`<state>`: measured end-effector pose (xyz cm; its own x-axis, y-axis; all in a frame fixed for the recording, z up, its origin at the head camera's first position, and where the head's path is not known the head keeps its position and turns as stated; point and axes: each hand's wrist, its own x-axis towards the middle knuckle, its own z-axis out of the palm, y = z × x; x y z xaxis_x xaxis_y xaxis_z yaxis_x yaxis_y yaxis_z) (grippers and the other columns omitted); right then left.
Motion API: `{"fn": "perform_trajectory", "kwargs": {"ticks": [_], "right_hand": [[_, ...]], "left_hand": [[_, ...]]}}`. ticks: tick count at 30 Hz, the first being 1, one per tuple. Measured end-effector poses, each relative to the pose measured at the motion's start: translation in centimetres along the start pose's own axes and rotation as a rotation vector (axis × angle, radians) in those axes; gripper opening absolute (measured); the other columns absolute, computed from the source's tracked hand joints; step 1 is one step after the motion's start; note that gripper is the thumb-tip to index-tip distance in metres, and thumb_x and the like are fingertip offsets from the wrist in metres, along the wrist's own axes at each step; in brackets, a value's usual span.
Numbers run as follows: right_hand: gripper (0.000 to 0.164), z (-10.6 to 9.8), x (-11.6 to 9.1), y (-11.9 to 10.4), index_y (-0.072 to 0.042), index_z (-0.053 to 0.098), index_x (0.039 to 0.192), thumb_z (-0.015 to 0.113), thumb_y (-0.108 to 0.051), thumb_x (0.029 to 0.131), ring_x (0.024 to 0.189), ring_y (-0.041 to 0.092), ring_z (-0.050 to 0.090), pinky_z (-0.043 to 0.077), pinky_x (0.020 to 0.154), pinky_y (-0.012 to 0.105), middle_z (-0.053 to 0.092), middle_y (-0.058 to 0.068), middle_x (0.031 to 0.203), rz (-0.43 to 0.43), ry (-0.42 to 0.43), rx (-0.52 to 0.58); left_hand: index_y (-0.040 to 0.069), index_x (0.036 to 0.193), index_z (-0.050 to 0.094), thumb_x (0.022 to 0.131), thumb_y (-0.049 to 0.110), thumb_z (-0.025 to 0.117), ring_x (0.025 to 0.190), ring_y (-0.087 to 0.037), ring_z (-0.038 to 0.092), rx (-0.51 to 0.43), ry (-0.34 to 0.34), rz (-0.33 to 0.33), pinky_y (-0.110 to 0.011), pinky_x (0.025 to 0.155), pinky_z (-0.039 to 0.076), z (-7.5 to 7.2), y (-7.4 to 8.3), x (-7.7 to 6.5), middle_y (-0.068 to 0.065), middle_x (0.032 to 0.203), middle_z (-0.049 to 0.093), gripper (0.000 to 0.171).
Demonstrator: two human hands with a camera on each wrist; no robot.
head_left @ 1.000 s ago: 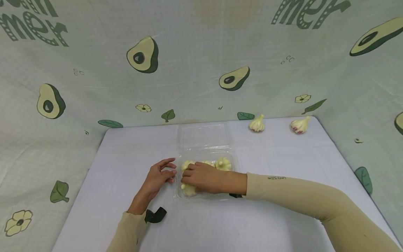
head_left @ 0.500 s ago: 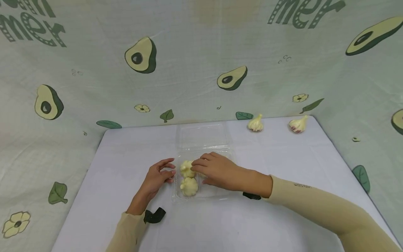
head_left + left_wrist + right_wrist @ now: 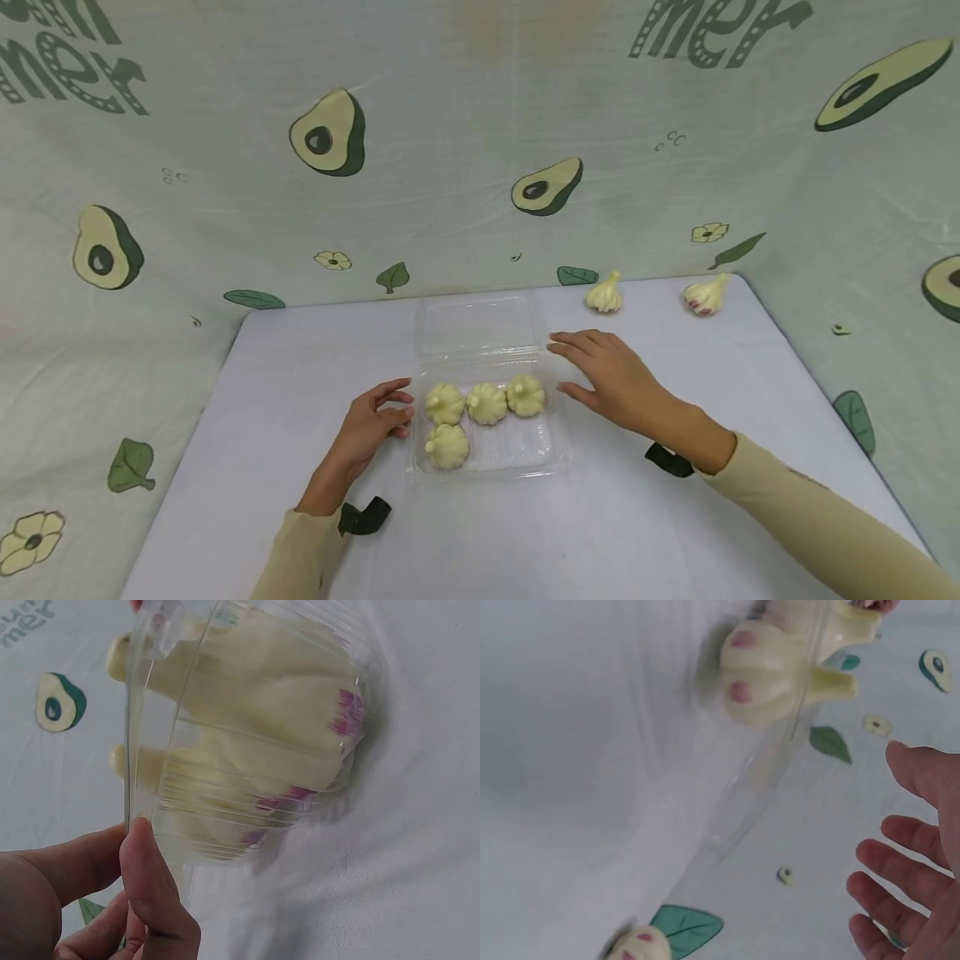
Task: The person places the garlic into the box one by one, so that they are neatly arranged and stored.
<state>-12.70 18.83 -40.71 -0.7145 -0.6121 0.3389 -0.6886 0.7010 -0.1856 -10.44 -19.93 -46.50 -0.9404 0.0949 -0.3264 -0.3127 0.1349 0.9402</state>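
Note:
A clear plastic clamshell box (image 3: 513, 448) lies on the table in the head view, its lid (image 3: 477, 325) folded back. Inside, three garlic bulbs form the back row: left (image 3: 444, 404), middle (image 3: 486, 404) and right (image 3: 526, 395). Another garlic bulb (image 3: 447, 447) sits at the front left. At the box's left edge is my left hand (image 3: 363, 433); the left wrist view shows its thumb and finger pinching the plastic rim (image 3: 129, 772). My right hand (image 3: 618, 382) holds nothing, hovering right of the box with fingers spread.
Two more garlic bulbs stand at the table's back right: one nearer (image 3: 604, 293), one farther right (image 3: 706, 295). The white-covered table (image 3: 322, 342) meets a cloth backdrop (image 3: 450, 125) printed with avocados and leaves.
My right hand has drawn back rightward out of the box, uncovering the garlic bulbs there, and its fingers have spread. The left hand stays at the box's left edge.

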Motion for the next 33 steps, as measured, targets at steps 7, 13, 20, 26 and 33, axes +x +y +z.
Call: {"fn": "perform_trajectory", "kwargs": {"ticks": [7,13,20,26,33], "right_hand": [[0.06,0.1,-2.0,4.1,0.003,0.062,0.14,0.086,-0.019,0.09,0.13,0.043,0.058,0.048,0.105,0.063,0.061,0.021,0.145,0.207,0.04,-0.021],[0.061,0.4,-2.7,6.8,0.008,0.059,0.14,0.085,-0.017,0.091,0.127,0.048,0.058,0.048,0.102,0.066,0.061,0.026,0.142,0.335,0.107,-0.038],[0.063,0.7,-2.7,9.0,0.011,0.056,0.142,0.082,-0.019,0.094,0.125,0.053,0.056,0.047,0.101,0.069,0.059,0.032,0.142,0.43,0.092,-0.035],[0.065,1.1,-2.2,10.5,0.013,0.052,0.144,0.078,-0.024,0.098,0.125,0.055,0.055,0.045,0.104,0.068,0.054,0.034,0.144,0.492,0.04,-0.02],[0.069,1.5,-1.4,12.6,0.015,0.047,0.147,0.074,-0.028,0.101,0.127,0.058,0.051,0.044,0.105,0.069,0.05,0.037,0.147,0.565,0.007,0.022]], "left_hand": [[-0.001,0.155,0.049,0.103,-0.002,0.066,0.08,-0.009,0.067,0.001,0.005,-0.006,-0.023,0.068,0.06,-0.1,0.1,-0.3,-0.018,0.127,0.058,0.055],[0.0,0.155,0.049,0.103,-0.002,0.066,0.082,-0.008,0.067,0.003,0.003,-0.006,-0.023,0.068,0.06,-0.2,0.0,-0.3,-0.018,0.128,0.058,0.055],[0.0,0.155,0.049,0.102,-0.002,0.065,0.082,-0.007,0.066,0.004,0.002,-0.007,-0.022,0.069,0.06,-0.2,0.0,-0.3,-0.019,0.129,0.057,0.055],[-0.001,0.155,0.048,0.102,-0.003,0.065,0.081,-0.007,0.066,-0.002,0.0,-0.006,-0.022,0.068,0.059,-0.1,0.2,-0.3,-0.019,0.128,0.057,0.055],[-0.001,0.155,0.048,0.103,-0.002,0.065,0.079,-0.008,0.066,0.0,-0.005,-0.006,-0.023,0.068,0.06,0.0,0.3,-0.2,-0.017,0.127,0.058,0.055]]}}
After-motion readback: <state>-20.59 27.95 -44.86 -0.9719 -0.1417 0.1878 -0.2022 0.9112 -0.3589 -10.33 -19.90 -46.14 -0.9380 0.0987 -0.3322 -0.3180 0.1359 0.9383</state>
